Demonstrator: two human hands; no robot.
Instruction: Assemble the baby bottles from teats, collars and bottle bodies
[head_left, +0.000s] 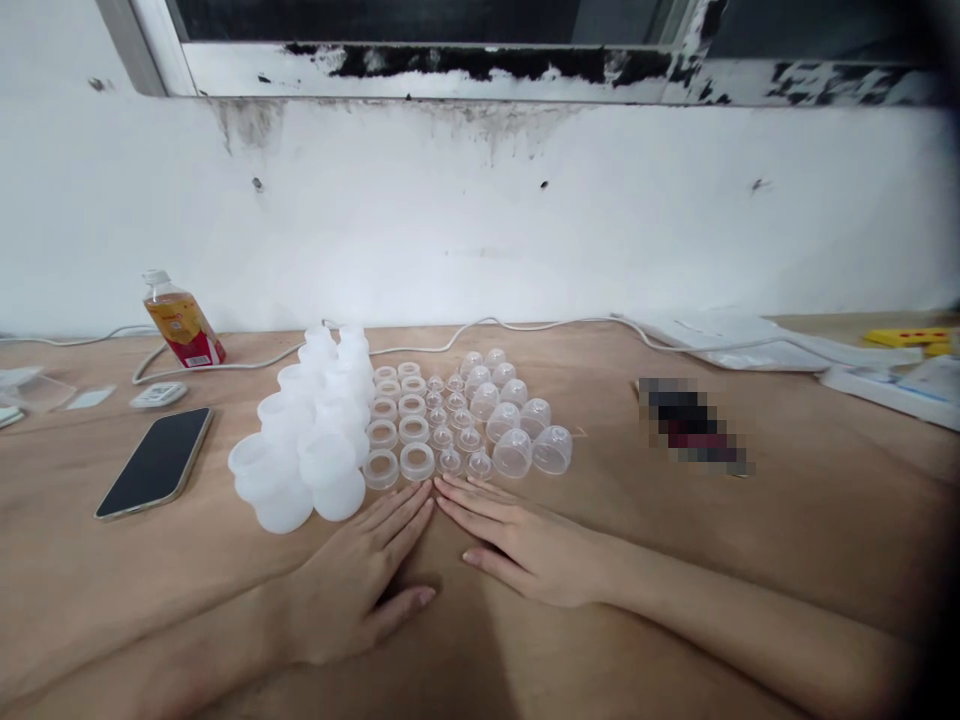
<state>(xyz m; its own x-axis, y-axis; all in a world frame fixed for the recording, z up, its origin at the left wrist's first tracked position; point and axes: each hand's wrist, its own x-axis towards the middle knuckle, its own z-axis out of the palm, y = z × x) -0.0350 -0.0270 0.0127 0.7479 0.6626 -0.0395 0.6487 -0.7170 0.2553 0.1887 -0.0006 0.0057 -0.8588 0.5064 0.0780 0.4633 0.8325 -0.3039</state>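
Observation:
Palm down on the wooden table (600,640), my left hand (367,560) lies with fingers stretched out and holds nothing. My right hand (525,540) rests flat opposite it, its fingertips close to those of the left. Just beyond the fingertips, small parts stand in paired rows. From left to right these are white translucent bottles (330,460), clear screw rings (417,460), clear bottle nipples (478,463) and domed clear caps (553,450). My left hand is nearest the rings and bottles. The right fingertips lie close to the front nipples.
A phone (157,465) lies at left, near a drink bottle (184,320). A white cable (465,328) runs along the back by the wall. At right are a blurred-out dark item (690,425), plastic bags (735,338) and a yellow object (907,338).

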